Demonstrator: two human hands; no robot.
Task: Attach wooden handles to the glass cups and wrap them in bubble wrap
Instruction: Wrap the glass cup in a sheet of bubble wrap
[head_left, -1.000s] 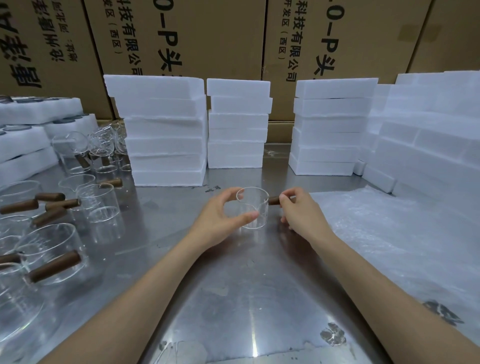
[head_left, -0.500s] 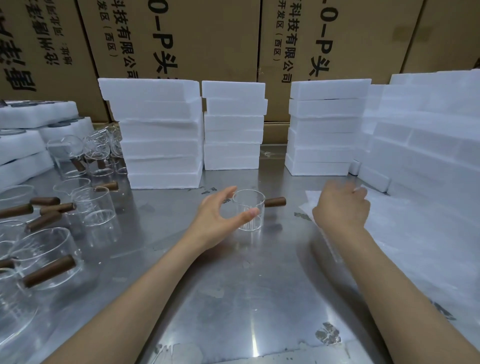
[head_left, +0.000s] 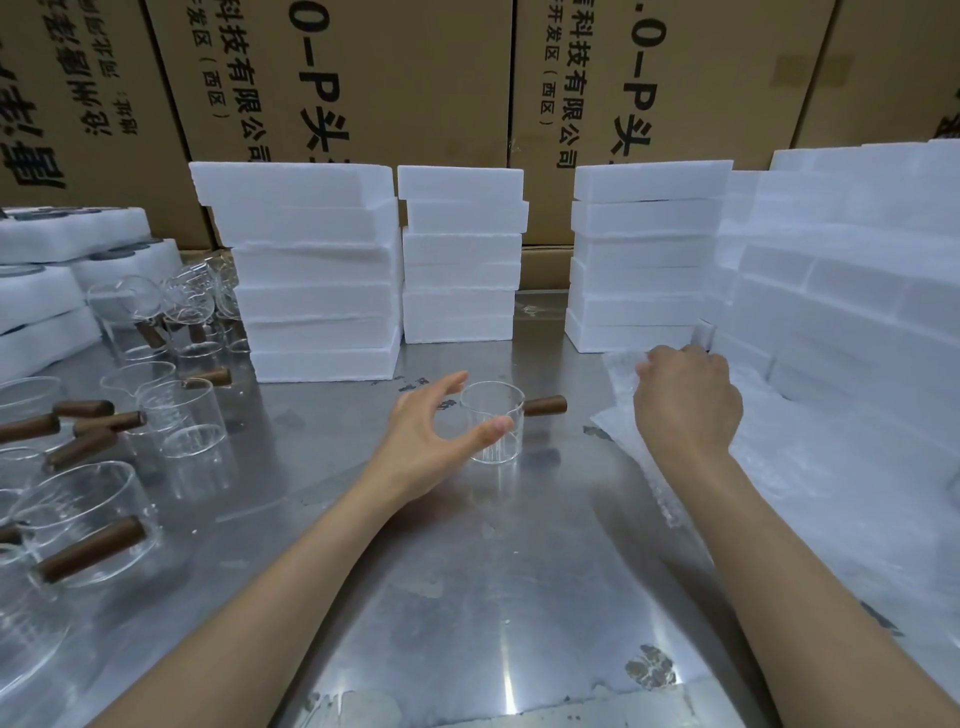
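A small glass cup (head_left: 491, 423) w/ a dark wooden handle (head_left: 545, 405) is standing upright mid-table on the steel table (head_left: 467, 597), handle sticking out to the right. The left hand (head_left: 434, 441) is cupping around the cup's left side, fingers spread wide & relaxed; thumb tip is touching the near wall, other fingers reaching behind the rim, can't tell if they're touching.

The right hand (head_left: 685, 405) is reaching right of the cup, knuckles up, fingers curling down onto the corner of the bubble wrap (head_left: 779, 493) & pinching its edge, which is lifting a bit off the table. The sheet is lying over the table's right side.

Other glass cups w/ handles (head_left: 88, 525) are crowding the left edge, some upright, some on their sides. White foam blocks (head_left: 311, 270) are sitting in stacks at the back & right, w/ printed cardboard cartons (head_left: 363, 78) standing behind them.
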